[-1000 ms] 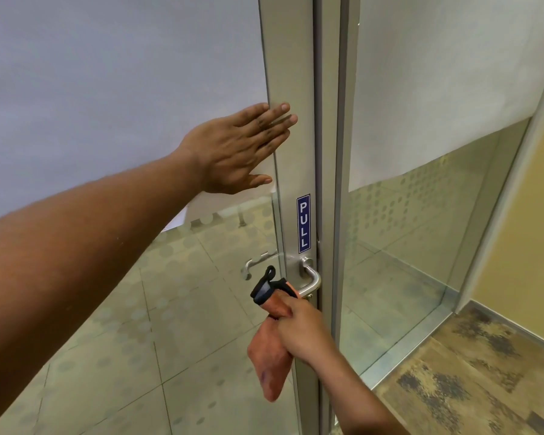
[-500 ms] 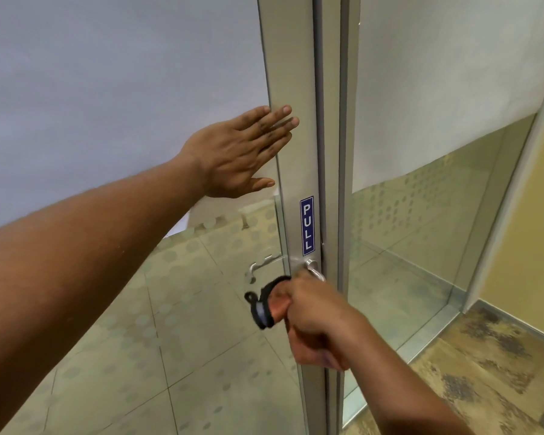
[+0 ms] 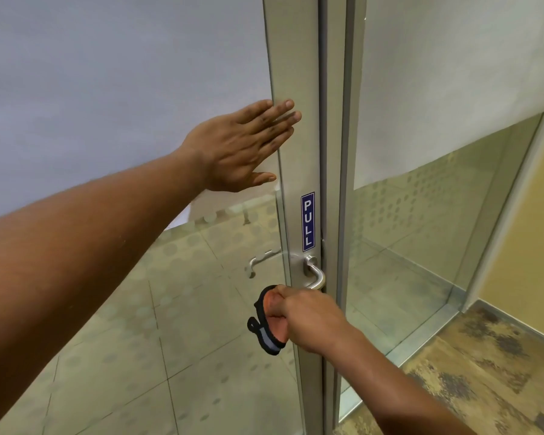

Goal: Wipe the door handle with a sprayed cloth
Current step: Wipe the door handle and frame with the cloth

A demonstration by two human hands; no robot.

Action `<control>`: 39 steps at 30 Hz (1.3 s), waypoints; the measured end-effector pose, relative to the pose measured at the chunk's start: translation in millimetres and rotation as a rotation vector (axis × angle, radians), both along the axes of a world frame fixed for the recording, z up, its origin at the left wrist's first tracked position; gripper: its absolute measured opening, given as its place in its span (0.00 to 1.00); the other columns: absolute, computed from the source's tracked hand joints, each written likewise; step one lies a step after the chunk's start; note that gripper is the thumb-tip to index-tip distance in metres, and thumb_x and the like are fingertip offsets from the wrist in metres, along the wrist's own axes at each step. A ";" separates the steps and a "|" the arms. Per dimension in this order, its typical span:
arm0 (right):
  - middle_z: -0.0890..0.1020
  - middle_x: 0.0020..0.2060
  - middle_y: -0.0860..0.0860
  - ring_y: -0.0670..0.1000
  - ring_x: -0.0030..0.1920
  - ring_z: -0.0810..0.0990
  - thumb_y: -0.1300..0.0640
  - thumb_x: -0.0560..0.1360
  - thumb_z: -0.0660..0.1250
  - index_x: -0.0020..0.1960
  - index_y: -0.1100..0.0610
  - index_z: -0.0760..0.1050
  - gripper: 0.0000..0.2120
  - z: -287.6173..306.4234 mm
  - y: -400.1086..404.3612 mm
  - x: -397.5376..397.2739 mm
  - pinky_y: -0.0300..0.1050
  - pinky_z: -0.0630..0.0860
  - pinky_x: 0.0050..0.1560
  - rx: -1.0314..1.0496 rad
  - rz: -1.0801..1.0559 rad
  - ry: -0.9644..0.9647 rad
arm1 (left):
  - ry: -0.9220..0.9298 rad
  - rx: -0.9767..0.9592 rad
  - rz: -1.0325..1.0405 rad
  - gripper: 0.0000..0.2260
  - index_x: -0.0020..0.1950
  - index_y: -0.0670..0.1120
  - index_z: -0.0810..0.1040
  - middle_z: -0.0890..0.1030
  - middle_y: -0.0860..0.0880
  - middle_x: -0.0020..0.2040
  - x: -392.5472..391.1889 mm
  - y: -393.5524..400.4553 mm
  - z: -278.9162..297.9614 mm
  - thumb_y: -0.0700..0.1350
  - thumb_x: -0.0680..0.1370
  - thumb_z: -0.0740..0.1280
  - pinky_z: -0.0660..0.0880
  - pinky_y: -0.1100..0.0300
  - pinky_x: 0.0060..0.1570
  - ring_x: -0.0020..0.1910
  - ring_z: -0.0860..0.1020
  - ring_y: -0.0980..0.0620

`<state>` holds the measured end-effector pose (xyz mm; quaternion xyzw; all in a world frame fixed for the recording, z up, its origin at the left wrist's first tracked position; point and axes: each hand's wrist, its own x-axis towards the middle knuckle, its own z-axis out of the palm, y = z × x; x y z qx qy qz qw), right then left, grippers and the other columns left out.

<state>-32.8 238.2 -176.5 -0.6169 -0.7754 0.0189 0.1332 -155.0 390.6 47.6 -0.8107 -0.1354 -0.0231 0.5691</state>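
Observation:
A silver lever door handle curves out of the metal door stile below a blue PULL sign. My right hand is closed around the orange cloth with black trim, wrapped over the lever's outer end. Only the handle's bend and base show; the grip part is hidden under cloth and fingers. My left hand lies flat, fingers spread, against the glass door and stile edge above the handle.
The glass door has frosted film above and clear glass below, showing a second handle on the far side. A fixed glass panel stands to the right. Patterned carpet covers the floor at lower right.
My right hand went from below the handle, cloth hanging, up onto the lever, then slid out along it to its end. The left hand stayed flat on the door.

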 end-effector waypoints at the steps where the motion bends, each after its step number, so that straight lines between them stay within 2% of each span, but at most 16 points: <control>1: 0.78 0.62 0.45 0.52 0.58 0.79 0.64 0.73 0.61 0.62 0.47 0.80 0.22 -2.2 0.0 13.4 0.46 0.76 0.55 -0.016 0.024 0.149 | 0.001 -0.002 0.000 0.37 0.82 0.40 0.38 0.40 0.40 0.83 0.3 0.1 -0.5 0.64 0.80 0.29 0.45 0.46 0.82 0.83 0.38 0.42; 2: 0.79 0.63 0.44 0.46 0.60 0.77 0.69 0.71 0.60 0.60 0.48 0.82 0.25 -4.1 -0.6 29.0 0.40 0.73 0.62 -0.048 0.029 0.358 | 0.002 0.000 0.001 0.37 0.82 0.40 0.38 0.39 0.40 0.83 0.7 0.5 -1.1 0.64 0.80 0.29 0.45 0.46 0.82 0.83 0.38 0.42; 4: 0.82 0.62 0.47 0.41 0.60 0.78 0.77 0.70 0.59 0.57 0.52 0.85 0.29 -11.8 -7.4 57.6 0.31 0.70 0.64 -0.088 -0.008 0.900 | 0.001 0.004 0.000 0.37 0.82 0.40 0.38 0.40 0.40 0.83 0.9 0.5 -0.6 0.64 0.80 0.29 0.45 0.46 0.82 0.83 0.38 0.42; 6: 0.85 0.57 0.52 0.48 0.58 0.82 0.78 0.70 0.61 0.54 0.54 0.85 0.26 -33.2 -16.3 76.9 0.37 0.78 0.57 -0.039 -0.098 1.466 | -0.001 0.004 -0.005 0.37 0.82 0.40 0.39 0.40 0.40 0.83 0.8 0.8 -0.1 0.64 0.80 0.30 0.45 0.46 0.82 0.83 0.38 0.42; 8: 0.86 0.50 0.57 0.55 0.52 0.84 0.73 0.68 0.66 0.53 0.58 0.85 0.19 -64.6 -21.1 80.7 0.43 0.81 0.48 0.035 -0.212 1.953 | 0.002 0.000 -0.004 0.37 0.82 0.40 0.39 0.40 0.40 0.83 0.7 1.0 0.0 0.64 0.80 0.29 0.45 0.46 0.82 0.83 0.38 0.42; 10: 0.86 0.49 0.59 0.57 0.49 0.84 0.71 0.69 0.66 0.54 0.61 0.83 0.16 -94.8 -23.9 68.8 0.47 0.83 0.45 0.078 -0.291 2.270 | 0.016 -0.001 0.011 0.38 0.82 0.40 0.38 0.39 0.40 0.83 0.3 -0.1 -0.5 0.64 0.80 0.29 0.45 0.46 0.82 0.83 0.38 0.42; 12: 0.86 0.49 0.58 0.57 0.49 0.84 0.72 0.74 0.62 0.57 0.62 0.81 0.17 -117.1 -22.0 44.7 0.48 0.84 0.46 0.054 -0.309 2.436 | 0.022 0.007 0.012 0.38 0.82 0.40 0.38 0.39 0.40 0.83 -0.9 0.5 -0.8 0.64 0.80 0.29 0.44 0.46 0.82 0.83 0.37 0.42; 14: 0.85 0.54 0.59 0.58 0.54 0.83 0.73 0.77 0.58 0.62 0.62 0.79 0.19 -128.8 -18.8 18.7 0.52 0.81 0.54 -0.028 -0.289 2.530 | 0.008 0.008 -0.020 0.38 0.82 0.40 0.40 0.40 0.40 0.83 -0.9 2.6 -0.4 0.64 0.81 0.29 0.44 0.46 0.82 0.83 0.38 0.42; 17: 0.80 0.63 0.62 0.61 0.62 0.79 0.73 0.73 0.62 0.68 0.63 0.74 0.24 -128.9 -10.0 -8.9 0.57 0.74 0.63 -0.188 -0.304 2.578 | -0.001 0.008 -0.047 0.38 0.82 0.40 0.42 0.42 0.39 0.83 0.5 3.8 0.1 0.64 0.81 0.30 0.44 0.46 0.82 0.83 0.40 0.42; 22: 0.81 0.59 0.64 0.61 0.57 0.81 0.68 0.74 0.61 0.65 0.68 0.75 0.20 -103.2 6.4 -41.0 0.58 0.71 0.67 -0.294 -0.352 2.666 | 0.020 0.005 0.000 0.37 0.82 0.40 0.38 0.39 0.40 0.83 1.3 0.5 -0.7 0.64 0.80 0.29 0.44 0.46 0.82 0.83 0.37 0.42; 26: 0.84 0.54 0.64 0.61 0.50 0.86 0.67 0.71 0.61 0.60 0.65 0.78 0.19 -93.9 8.4 -51.2 0.59 0.77 0.55 -0.226 -0.435 2.781 | 0.008 -0.003 -0.024 0.38 0.82 0.40 0.38 0.39 0.39 0.83 1.0 4.8 -0.7 0.64 0.80 0.29 0.44 0.45 0.82 0.83 0.37 0.42; 29: 0.86 0.50 0.63 0.61 0.50 0.84 0.66 0.70 0.60 0.59 0.65 0.77 0.19 -98.3 9.9 -50.1 0.57 0.77 0.51 -0.204 -0.460 2.809 | 0.010 0.001 -0.006 0.38 0.82 0.39 0.38 0.39 0.39 0.83 3.2 2.7 0.4 0.64 0.80 0.28 0.45 0.45 0.82 0.83 0.37 0.42; 31: 0.86 0.49 0.63 0.61 0.52 0.83 0.66 0.70 0.60 0.59 0.65 0.77 0.19 -100.8 7.1 -49.9 0.57 0.78 0.50 -0.204 -0.428 2.818 | 0.014 0.002 -0.008 0.38 0.82 0.39 0.39 0.40 0.39 0.83 3.2 2.5 -0.3 0.64 0.81 0.29 0.45 0.45 0.82 0.83 0.38 0.41; 33: 0.86 0.48 0.63 0.61 0.47 0.86 0.66 0.70 0.60 0.58 0.66 0.77 0.19 -102.8 3.9 -47.2 0.55 0.82 0.44 -0.188 -0.372 2.833 | 0.014 0.003 -0.021 0.37 0.82 0.39 0.39 0.41 0.39 0.84 2.4 4.0 -0.3 0.64 0.81 0.31 0.46 0.45 0.82 0.83 0.39 0.41; 36: 0.87 0.46 0.62 0.58 0.43 0.87 0.66 0.69 0.60 0.57 0.66 0.79 0.18 -105.0 -5.1 -36.1 0.56 0.77 0.49 -0.165 -0.362 2.788 | 0.015 0.006 -0.038 0.37 0.82 0.39 0.40 0.41 0.39 0.84 1.1 5.8 0.6 0.64 0.81 0.32 0.46 0.45 0.82 0.83 0.39 0.41; 39: 0.85 0.51 0.63 0.60 0.51 0.84 0.67 0.72 0.59 0.59 0.64 0.80 0.19 -105.6 -21.7 -17.3 0.56 0.75 0.52 -0.176 -0.368 2.691 | 0.006 0.007 -0.048 0.38 0.83 0.39 0.41 0.42 0.39 0.84 0.8 6.8 0.4 0.64 0.81 0.31 0.46 0.45 0.82 0.83 0.39 0.42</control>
